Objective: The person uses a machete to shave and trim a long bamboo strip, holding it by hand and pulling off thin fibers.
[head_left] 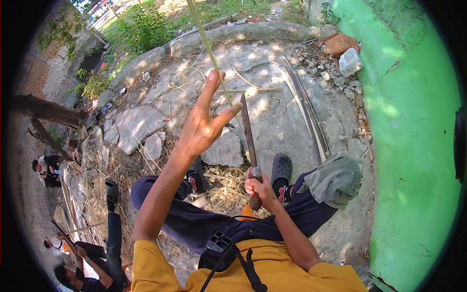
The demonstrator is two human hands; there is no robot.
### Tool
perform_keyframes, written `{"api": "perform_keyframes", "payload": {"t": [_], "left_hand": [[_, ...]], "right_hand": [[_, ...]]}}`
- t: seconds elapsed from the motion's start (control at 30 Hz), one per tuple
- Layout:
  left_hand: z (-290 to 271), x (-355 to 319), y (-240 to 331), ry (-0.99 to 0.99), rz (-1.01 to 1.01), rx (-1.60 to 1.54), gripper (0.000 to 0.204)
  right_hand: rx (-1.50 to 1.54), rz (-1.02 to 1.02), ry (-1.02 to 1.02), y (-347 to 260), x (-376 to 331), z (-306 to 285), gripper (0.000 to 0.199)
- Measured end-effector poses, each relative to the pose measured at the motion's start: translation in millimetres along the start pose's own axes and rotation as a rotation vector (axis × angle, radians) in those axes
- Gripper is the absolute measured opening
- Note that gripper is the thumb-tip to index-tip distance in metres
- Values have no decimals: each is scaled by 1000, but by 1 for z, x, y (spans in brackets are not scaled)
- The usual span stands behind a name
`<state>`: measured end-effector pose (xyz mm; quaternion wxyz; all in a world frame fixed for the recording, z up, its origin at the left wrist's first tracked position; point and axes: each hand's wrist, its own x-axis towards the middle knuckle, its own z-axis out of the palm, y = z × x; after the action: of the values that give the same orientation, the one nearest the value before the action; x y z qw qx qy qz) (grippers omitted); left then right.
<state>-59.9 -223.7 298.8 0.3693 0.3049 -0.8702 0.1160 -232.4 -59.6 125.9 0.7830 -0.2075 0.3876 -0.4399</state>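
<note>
My left hand (202, 124) is raised in the middle, index finger and thumb stretched out. A long, thin, pale green bamboo strip (206, 41) runs between its fingertips, reaching up past the top of the view and down beside the thumb. My right hand (264, 189) is closed round the wooden handle of a long, narrow, dark-bladed knife (248, 129). The blade points up and away from me, its tip close to my left thumb and the strip. Whether the blade touches the strip I cannot tell.
Several split bamboo lengths (306, 112) lie on the cracked concrete (277, 131) at right. Curled shavings (226, 187) are heaped between my feet. A grey cloth (335, 180) covers my right knee. A green wall (408, 146) borders the right. Another person (87, 267) sits at lower left with a long tool.
</note>
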Motion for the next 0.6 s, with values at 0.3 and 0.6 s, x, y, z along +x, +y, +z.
{"api": "perform_keyframes", "payload": {"t": [0.3,0.6], "left_hand": [[8,-9,19,273,-447,-987,59],[38,-37,11,-21,-770,-1410,32]], "right_hand": [[-50,-46,-37,-2,-6,-1,16],[-102,-69,-14,7,-6,-5,14]]}}
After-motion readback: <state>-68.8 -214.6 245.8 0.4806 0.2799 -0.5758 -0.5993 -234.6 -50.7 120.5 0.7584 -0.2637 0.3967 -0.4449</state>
